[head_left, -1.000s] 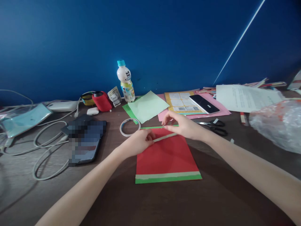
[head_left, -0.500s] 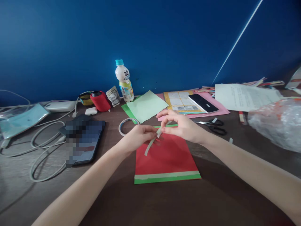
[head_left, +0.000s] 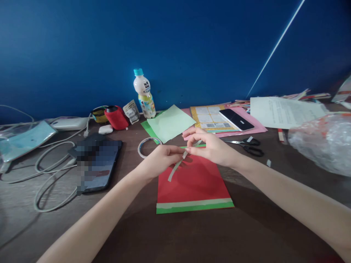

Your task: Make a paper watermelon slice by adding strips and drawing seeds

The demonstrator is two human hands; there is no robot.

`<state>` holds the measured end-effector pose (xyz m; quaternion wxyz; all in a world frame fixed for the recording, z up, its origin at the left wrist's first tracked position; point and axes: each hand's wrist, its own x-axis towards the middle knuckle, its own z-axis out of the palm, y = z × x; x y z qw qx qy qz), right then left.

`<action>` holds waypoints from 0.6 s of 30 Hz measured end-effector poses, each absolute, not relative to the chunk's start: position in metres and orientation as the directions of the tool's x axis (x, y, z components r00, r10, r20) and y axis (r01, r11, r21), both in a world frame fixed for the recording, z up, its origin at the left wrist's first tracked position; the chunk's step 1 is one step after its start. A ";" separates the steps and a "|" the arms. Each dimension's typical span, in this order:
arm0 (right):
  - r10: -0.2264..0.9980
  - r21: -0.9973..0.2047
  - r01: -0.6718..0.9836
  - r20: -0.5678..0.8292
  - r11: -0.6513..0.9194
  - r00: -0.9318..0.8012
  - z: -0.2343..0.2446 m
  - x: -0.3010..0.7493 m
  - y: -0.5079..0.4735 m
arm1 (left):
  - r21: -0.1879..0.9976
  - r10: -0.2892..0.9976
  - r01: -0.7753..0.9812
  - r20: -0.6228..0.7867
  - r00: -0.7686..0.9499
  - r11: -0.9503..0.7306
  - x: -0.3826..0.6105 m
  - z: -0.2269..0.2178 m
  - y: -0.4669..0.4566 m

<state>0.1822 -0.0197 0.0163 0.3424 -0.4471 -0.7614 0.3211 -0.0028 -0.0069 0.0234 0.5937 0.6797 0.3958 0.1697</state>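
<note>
A red paper sheet (head_left: pixel 192 182) with a pale band and a green edge along its near side lies flat on the brown table. Above its far end both my hands pinch a thin pale paper strip (head_left: pixel 175 168). My left hand (head_left: pixel 160 159) grips it from the left with closed fingers, and the strip's free end hangs down toward the red sheet. My right hand (head_left: pixel 211 148) pinches the strip's upper end between thumb and forefinger, its other fingers curled. A tape ring (head_left: pixel 146 147) lies just left of my left hand.
A tablet (head_left: pixel 95 164) and white cables (head_left: pixel 52 171) lie at left. A bottle (head_left: pixel 144 95), red pouch (head_left: pixel 117 117), light green sheet (head_left: pixel 170 122), phone (head_left: pixel 237 119) on pink paper, scissors (head_left: pixel 246 145), white papers (head_left: pixel 282 111) and a plastic bag (head_left: pixel 320 142) line the back and right.
One second ago the strip lay stretched flat across the red sheet's far end under both hands. It has since been lifted, with one end now dangling; the hands moved closer together.
</note>
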 end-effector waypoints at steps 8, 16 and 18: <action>0.908 -0.807 0.460 0.209 0.369 -0.362 0.018 0.181 -0.021 | 0.945 0.735 0.327 -0.243 0.633 0.031 -0.002 0.027 -0.009; 0.908 -0.804 0.462 0.219 0.375 -0.356 0.017 0.181 -0.021 | 0.948 0.733 0.317 -0.232 0.639 0.024 -0.003 0.027 -0.010; 0.908 -0.800 0.466 0.223 0.379 -0.355 0.017 0.180 -0.021 | 0.948 0.735 0.317 -0.233 0.636 0.026 -0.003 0.027 -0.011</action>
